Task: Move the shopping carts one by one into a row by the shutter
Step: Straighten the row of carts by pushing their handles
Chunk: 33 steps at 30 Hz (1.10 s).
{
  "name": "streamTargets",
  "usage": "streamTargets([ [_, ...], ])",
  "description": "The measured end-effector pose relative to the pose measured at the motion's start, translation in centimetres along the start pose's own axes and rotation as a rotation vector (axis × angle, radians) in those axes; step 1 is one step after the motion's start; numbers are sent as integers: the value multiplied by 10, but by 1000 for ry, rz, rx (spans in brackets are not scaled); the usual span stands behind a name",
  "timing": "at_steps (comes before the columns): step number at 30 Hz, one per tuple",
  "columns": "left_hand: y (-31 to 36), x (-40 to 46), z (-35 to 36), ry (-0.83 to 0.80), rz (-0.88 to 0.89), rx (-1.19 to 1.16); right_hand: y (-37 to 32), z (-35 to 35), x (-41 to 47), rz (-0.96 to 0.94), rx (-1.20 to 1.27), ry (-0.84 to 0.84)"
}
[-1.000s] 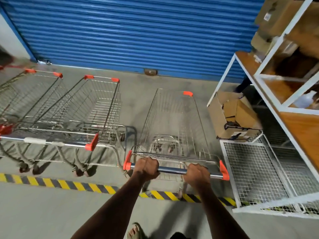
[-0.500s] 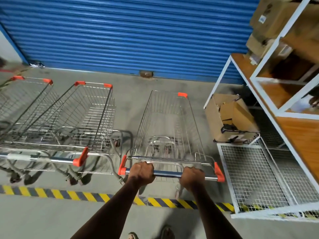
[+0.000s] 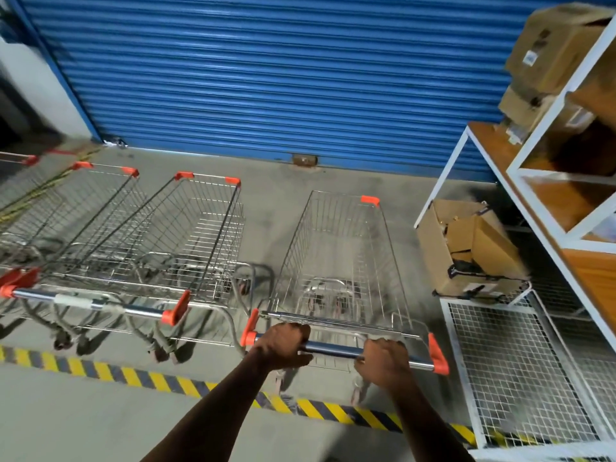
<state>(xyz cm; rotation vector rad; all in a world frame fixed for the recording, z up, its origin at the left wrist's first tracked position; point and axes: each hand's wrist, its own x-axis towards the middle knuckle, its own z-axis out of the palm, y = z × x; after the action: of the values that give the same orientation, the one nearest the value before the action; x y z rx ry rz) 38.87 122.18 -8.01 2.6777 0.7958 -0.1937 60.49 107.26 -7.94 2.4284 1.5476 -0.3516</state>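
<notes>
A steel wire shopping cart with orange corner caps stands in front of me, nose toward the blue roller shutter. My left hand and my right hand both grip its chrome handle bar, left near the orange end cap, right further along. Left of it two more empty carts are lined up side by side facing the shutter, and the edge of another shows at the far left.
A white wire-mesh rack sits close on the cart's right, with a cardboard box behind it under white-framed wooden shelving holding more boxes. A yellow-black floor stripe runs under my arms. A gap separates my cart from the left carts.
The cart has rolled a little forward over the striped line toward the shutter with both hands still on the handle. My view has swung left, showing more carts on the left.
</notes>
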Motion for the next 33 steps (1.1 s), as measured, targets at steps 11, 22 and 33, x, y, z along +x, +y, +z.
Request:
streamTargets([
  [11,-56,-69,-24,568,-139,-204,-101,-66,13,-251,115,-34],
  [22,-257,-170,-71,447,-88,-150,-374,-81,31,-573,286,397],
  [33,-441,-231,-86,48,-231,189,-534,-65,56,-340,286,154],
])
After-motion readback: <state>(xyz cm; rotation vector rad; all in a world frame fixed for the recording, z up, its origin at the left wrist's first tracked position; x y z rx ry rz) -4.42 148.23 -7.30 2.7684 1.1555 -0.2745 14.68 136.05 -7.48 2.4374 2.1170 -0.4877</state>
